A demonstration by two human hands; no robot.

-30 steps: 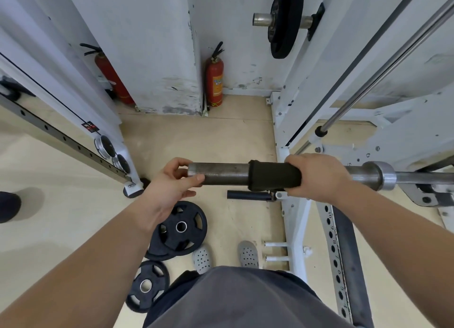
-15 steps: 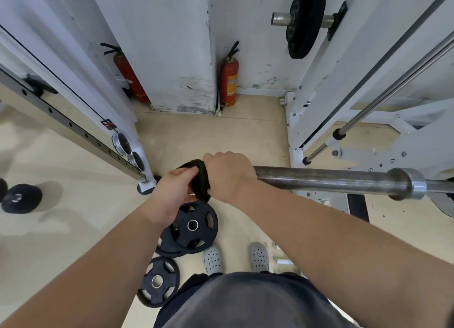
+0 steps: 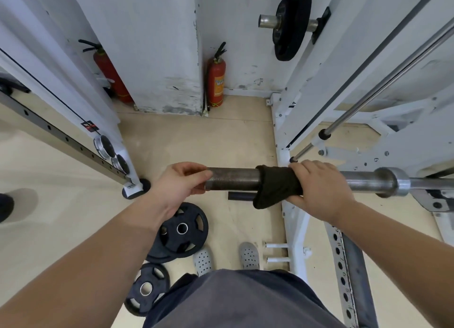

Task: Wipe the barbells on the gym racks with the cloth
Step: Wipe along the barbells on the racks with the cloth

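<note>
A steel barbell (image 3: 233, 179) lies level across the white rack, its thick dark sleeve pointing left and its collar (image 3: 393, 182) to the right. My left hand (image 3: 181, 182) grips the sleeve's free end with fingers and thumb curled round it. A dark cloth (image 3: 275, 187) is wrapped round the sleeve further right, and my right hand (image 3: 319, 187) grips the cloth and the bar together. The sleeve between my hands is bare and looks rust-brown.
White rack uprights (image 3: 292, 224) stand right of my feet, with a thin chrome guide rod (image 3: 383, 81) slanting above. Black weight plates (image 3: 183, 229) lie on the floor by my grey shoes. Another plate (image 3: 291, 20) hangs on a peg. Two red fire extinguishers (image 3: 216, 81) stand at the wall.
Half a second ago my right hand had the cloth at the sleeve's left end against my left hand. It has slid the cloth back right along the sleeve.
</note>
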